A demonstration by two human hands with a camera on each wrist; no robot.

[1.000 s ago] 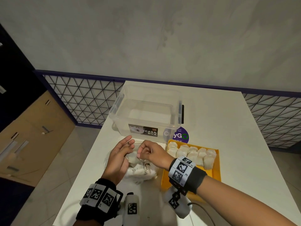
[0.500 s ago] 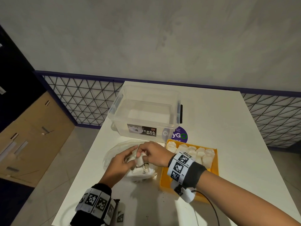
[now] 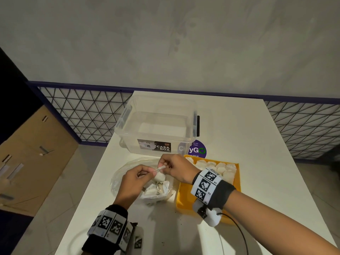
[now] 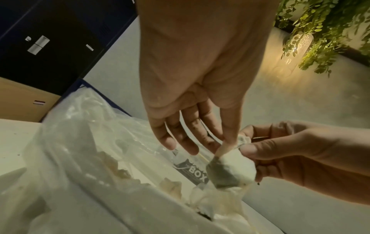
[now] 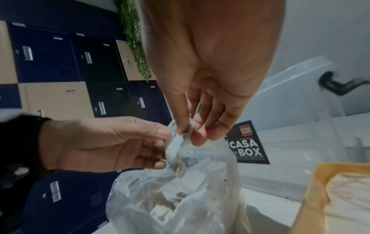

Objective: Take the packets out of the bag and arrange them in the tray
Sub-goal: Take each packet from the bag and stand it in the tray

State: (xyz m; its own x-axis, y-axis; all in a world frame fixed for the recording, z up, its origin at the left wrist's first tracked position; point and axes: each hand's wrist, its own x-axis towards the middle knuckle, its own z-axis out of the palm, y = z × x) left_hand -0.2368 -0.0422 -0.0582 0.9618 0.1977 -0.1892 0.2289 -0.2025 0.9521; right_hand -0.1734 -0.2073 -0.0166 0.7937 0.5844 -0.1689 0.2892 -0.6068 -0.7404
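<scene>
A clear plastic bag point(image 3: 119, 181) lies open on the white table with several white packets inside. Both hands hold one small white packet point(image 3: 159, 176) just above the bag's mouth. My left hand point(image 3: 153, 171) pinches its twisted top between thumb and forefinger, as the left wrist view shows point(image 4: 226, 147). My right hand point(image 3: 165, 165) grips the same packet point(image 4: 234, 167) from the right, its fingers curled round it. The orange tray point(image 3: 179, 199) sits right of the bag, with a row of packets point(image 3: 217, 166) along its far side.
A clear storage box point(image 3: 156, 126) labelled CASA BOX stands behind the bag and tray, next to a purple round sticker point(image 3: 197, 150). The table's left edge drops to the floor near the bag. Lockers point(image 5: 60, 63) line the left wall.
My left hand went from open beside the bag to pinching the packet. My right hand lifted the packet slightly out of the bag. Both hands came together above the bag's mouth.
</scene>
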